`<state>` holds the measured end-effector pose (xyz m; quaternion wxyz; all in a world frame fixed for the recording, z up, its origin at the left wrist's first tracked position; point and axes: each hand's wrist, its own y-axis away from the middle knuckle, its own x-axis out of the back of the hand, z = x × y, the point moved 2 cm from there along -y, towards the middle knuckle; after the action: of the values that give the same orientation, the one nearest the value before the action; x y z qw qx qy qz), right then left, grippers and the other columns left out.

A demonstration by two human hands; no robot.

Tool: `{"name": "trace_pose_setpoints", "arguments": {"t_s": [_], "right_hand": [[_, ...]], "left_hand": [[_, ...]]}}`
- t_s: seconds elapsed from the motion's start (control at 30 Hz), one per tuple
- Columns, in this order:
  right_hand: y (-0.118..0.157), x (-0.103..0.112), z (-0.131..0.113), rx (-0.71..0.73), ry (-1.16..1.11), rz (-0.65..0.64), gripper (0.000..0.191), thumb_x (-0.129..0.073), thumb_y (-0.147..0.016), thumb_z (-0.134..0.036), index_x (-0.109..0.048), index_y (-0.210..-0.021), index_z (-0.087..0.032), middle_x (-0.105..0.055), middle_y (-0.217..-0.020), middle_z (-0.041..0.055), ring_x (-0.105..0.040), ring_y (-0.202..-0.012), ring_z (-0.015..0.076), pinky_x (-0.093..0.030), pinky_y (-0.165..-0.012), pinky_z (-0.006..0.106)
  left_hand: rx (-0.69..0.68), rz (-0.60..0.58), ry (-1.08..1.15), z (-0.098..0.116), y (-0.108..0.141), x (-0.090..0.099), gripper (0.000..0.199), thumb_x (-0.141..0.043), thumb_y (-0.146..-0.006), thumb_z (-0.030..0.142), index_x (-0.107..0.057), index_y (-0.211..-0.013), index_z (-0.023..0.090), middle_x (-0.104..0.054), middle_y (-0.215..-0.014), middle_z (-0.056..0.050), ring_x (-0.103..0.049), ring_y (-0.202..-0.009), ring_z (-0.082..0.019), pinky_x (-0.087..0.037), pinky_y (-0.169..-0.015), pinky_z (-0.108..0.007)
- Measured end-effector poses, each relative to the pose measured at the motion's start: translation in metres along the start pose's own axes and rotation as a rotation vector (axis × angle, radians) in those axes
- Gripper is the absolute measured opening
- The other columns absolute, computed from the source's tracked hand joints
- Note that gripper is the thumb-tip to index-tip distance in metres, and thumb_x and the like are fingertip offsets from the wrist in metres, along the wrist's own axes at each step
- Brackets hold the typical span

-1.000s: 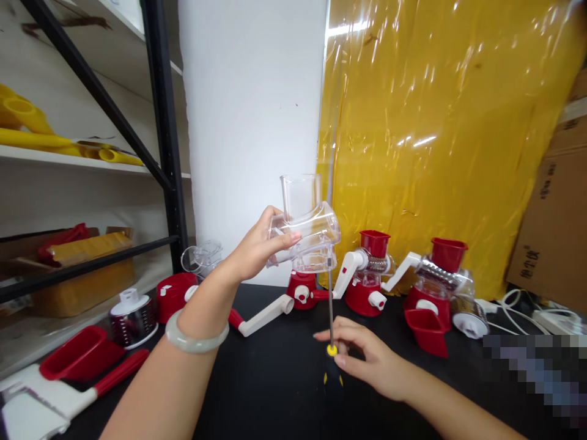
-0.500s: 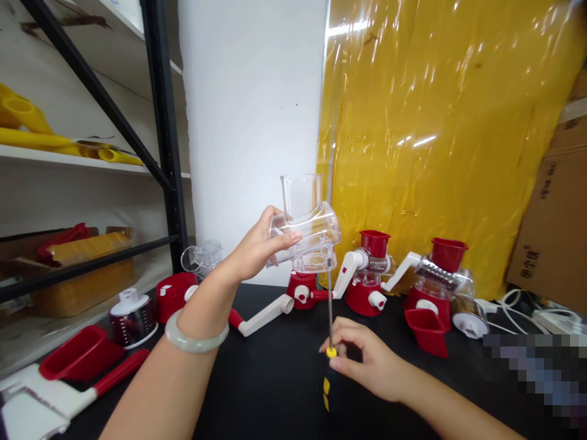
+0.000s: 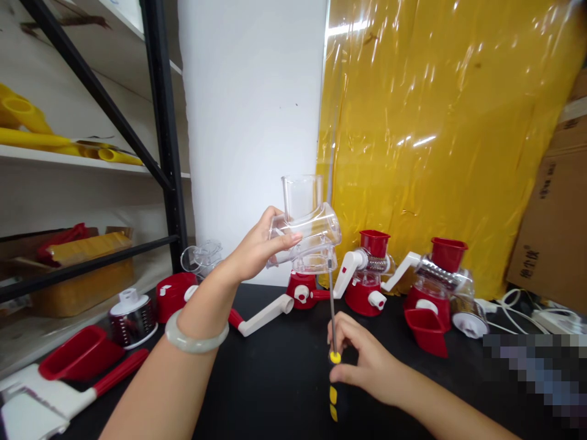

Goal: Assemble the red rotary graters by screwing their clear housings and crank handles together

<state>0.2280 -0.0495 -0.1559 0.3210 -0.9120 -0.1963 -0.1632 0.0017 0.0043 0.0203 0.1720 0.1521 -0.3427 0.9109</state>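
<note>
My left hand (image 3: 270, 239) is wrapped round a clear plastic grater housing (image 3: 316, 226), its square chute pointing up. In my right hand (image 3: 362, 360) is a screwdriver (image 3: 333, 324) with a black and yellow handle, pinched near the collar. Its long shaft stands nearly upright, with the tip at the underside of the housing. Whether a screw sits at the tip I cannot tell. Behind and below the housing is a red base (image 3: 301, 290). A white crank handle (image 3: 268, 315) with a red grip lies on the black table left of it.
Two assembled red drum graters (image 3: 371, 275) (image 3: 435, 281) stand at the right. Toward the left are another red base (image 3: 177, 296), a grating drum (image 3: 132, 319), a red hopper (image 3: 82, 353) and a white part with a red handle (image 3: 50, 397). A shelf rack (image 3: 160, 122) borders the left.
The screwdriver's handle has turned and shifted slightly right and down in my right hand, whose fingers have changed position. My left hand and the housing have stayed almost still.
</note>
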Motion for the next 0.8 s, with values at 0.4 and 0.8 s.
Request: {"name": "trace_pose_setpoints", "arguments": {"t_s": [0.4,0.8], "right_hand": [[-0.004,-0.002,-0.005,-0.059,0.108,0.001,0.044,-0.079,-0.082,-0.055,-0.058,-0.075,-0.017,-0.061,-0.087,0.0039,-0.055,-0.073,0.0144,-0.045,-0.067,0.026],[-0.002,0.001,-0.002,-0.225,0.028,-0.057,0.049,-0.075,-0.084,-0.056,-0.064,-0.113,-0.019,-0.048,-0.087,-0.0009,-0.047,-0.067,0.0097,-0.042,-0.060,0.023]], "left_hand": [[0.003,0.001,0.007,0.001,0.001,-0.001,0.051,-0.070,-0.078,0.058,-0.045,-0.105,0.022,-0.053,-0.098,-0.002,-0.058,-0.081,-0.017,-0.047,-0.048,-0.022],[-0.008,0.020,0.002,0.003,0.002,0.001,0.052,-0.071,-0.077,0.059,-0.045,-0.104,0.022,-0.052,-0.099,-0.003,-0.058,-0.080,-0.017,-0.047,-0.047,-0.022]]}}
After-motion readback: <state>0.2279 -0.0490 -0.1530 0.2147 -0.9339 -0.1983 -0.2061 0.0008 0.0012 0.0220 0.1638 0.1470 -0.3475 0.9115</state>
